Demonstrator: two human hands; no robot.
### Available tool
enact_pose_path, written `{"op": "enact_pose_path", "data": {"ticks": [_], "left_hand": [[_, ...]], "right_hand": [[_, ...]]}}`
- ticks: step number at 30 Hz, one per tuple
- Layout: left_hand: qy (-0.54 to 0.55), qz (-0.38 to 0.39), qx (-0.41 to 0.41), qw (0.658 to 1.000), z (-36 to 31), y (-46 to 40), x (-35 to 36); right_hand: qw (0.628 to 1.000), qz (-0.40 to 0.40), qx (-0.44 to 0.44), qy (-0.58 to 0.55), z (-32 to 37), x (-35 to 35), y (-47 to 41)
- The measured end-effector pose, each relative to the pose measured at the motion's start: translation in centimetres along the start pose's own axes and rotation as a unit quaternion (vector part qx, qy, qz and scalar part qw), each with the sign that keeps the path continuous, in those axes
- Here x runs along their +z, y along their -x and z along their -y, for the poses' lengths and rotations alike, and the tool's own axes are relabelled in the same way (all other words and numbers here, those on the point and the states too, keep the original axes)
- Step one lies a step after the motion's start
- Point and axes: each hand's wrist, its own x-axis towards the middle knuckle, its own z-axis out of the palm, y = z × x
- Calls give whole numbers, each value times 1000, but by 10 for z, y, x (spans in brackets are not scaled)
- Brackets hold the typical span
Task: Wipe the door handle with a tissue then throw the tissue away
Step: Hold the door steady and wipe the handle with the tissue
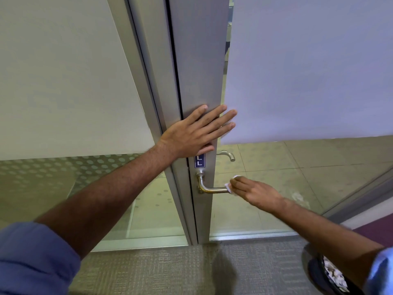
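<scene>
Head view: left hand (191, 133) lies flat, fingers spread, on the door's metal edge (197, 81). Right hand (255, 193) pinches a tissue (228, 188) around the door handle (210, 189) tip, carpet (148, 267) bare below.

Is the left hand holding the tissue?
No: the left hand lies flat and open on the door frame, while the right hand presses the tissue on the door handle.

Frosted glass panel (308, 67), grey carpet (170, 271), blue sticker (200, 161)

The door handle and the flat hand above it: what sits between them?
In the head view, a small blue sign on the door frame lies between left hand and door handle.
</scene>
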Motion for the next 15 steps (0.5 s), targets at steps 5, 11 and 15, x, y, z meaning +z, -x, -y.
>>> {"op": "enact_pose_path", "data": {"ticks": [5,11,15], "left_hand": [[-3,0,1,1000,0,1,0],[-6,-13,-5,1000,1,-1,4],[-3,-14,-3,1000,-2,0,3]], "right_hand": [[970,35,182,-157,-36,-2,14],[612,-210,541,-538,7,10,-10],[669,-248,550,-434,22,0,-29]]}}
